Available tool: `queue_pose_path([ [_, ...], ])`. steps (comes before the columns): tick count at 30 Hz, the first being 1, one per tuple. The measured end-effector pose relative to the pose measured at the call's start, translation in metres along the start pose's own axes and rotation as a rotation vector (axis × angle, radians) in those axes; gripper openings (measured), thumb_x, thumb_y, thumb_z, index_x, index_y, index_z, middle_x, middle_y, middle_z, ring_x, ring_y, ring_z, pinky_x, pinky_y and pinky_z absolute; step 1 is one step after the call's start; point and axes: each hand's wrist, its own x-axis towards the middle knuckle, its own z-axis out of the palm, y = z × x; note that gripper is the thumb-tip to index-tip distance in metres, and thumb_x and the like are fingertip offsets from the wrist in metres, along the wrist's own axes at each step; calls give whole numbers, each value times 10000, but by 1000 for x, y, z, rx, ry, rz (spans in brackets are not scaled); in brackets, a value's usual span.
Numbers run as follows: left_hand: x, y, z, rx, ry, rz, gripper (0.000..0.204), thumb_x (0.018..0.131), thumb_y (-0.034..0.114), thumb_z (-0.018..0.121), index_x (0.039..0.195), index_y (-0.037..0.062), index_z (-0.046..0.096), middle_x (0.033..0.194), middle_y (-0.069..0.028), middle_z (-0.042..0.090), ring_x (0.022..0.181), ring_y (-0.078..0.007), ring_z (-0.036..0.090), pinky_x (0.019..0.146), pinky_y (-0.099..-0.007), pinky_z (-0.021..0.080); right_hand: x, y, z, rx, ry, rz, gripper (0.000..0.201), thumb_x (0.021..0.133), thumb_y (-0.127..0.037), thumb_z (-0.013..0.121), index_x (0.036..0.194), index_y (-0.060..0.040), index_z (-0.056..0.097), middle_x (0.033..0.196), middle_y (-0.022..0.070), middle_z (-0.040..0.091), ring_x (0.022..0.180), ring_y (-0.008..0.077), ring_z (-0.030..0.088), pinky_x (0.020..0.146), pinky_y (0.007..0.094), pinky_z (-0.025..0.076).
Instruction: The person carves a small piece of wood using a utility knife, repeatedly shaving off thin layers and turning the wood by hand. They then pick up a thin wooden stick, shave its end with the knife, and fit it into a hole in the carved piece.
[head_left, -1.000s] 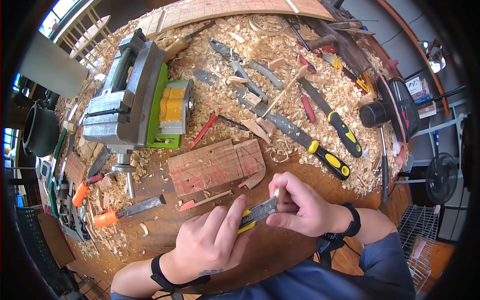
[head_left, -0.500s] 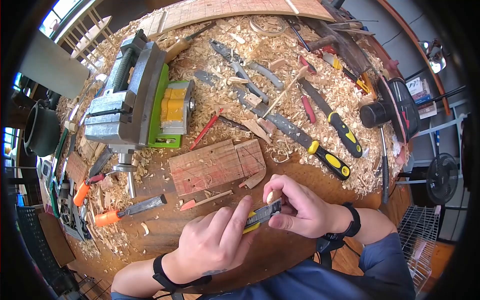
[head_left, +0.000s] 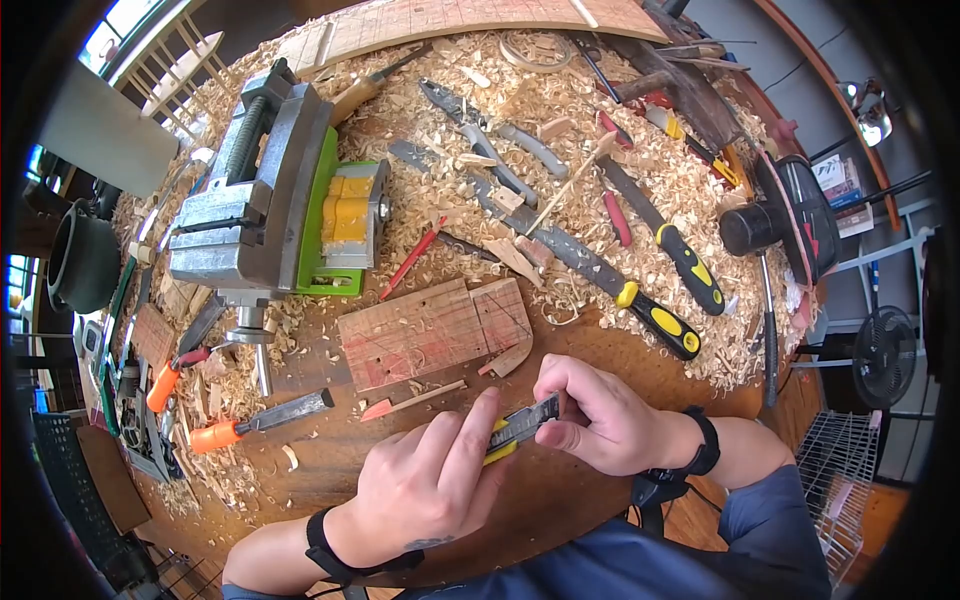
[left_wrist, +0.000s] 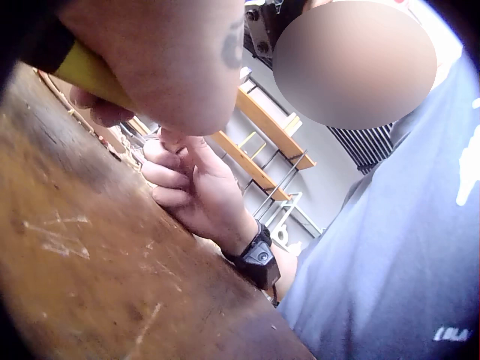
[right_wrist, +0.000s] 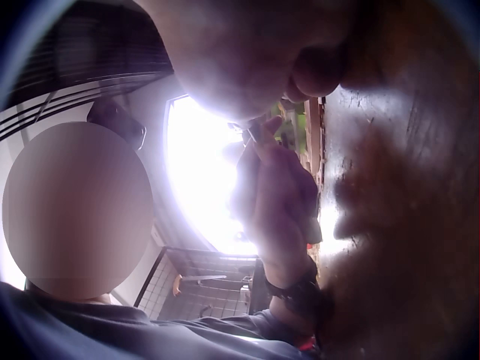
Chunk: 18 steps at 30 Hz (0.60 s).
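Note:
In the head view the left hand (head_left: 425, 480) grips a yellow and black utility knife (head_left: 505, 440), its grey front end pointing at the right hand. The right hand (head_left: 615, 420) is curled with thumb and index finger at the knife's tip; the small pale wood piece it held is mostly hidden behind the fingers. Part of the knife's yellow body (left_wrist: 94, 73) shows in the left wrist view, with the right hand (left_wrist: 199, 184) beyond it. The right wrist view, dark and glaring, has the left hand (right_wrist: 281, 199) in it.
A flat wooden block (head_left: 405, 335) lies just beyond the hands. An orange-handled chisel (head_left: 285, 412) is at the left, near a metal vise (head_left: 235, 220). Yellow-black handled saws (head_left: 655, 320) and other tools lie among wood shavings (head_left: 450, 80).
The pale wood piece at the right fingertips has turned and dropped from sight behind them. Both hands have shifted slightly and stay together.

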Motion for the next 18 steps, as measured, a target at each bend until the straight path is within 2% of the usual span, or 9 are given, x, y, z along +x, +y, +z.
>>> queue_pose_path([
  [4, 0, 1, -2, -7, 6, 7, 637, 839, 180, 833, 1380, -105, 652, 833, -52, 627, 583, -143, 617, 495, -295, 500, 1, 0, -2, 97, -23, 24, 438, 1065, -348, 760, 1285, -59, 516, 839, -9, 460, 672, 75, 434, 606, 278, 384],
  [6, 1, 5, -9, -69, -99, -35, 665, 856, 181, 872, 1409, -95, 626, 892, -123, 676, 650, -235, 678, 573, -348, 551, 1, 5, -1, 130, -41, -31, 455, 1059, -340, 770, 1297, -55, 508, 838, -15, 449, 662, 71, 420, 596, 275, 369],
  [13, 1, 4, -9, -82, -105, -14, 668, 859, 183, 871, 1414, -96, 625, 880, -125, 673, 644, -243, 680, 577, -356, 556, -1, 4, -3, 164, -79, 5, 493, 1058, -354, 770, 1327, -47, 494, 848, -17, 461, 651, 69, 417, 588, 271, 363],
  [18, 1, 5, -9, -90, -126, -16, 664, 856, 183, 872, 1407, -98, 629, 885, -129, 681, 658, -251, 696, 583, -359, 562, 0, 3, -5, 151, -104, 17, 486, 1057, -362, 770, 1311, -43, 505, 875, -1, 529, 662, 65, 481, 592, 267, 400],
])
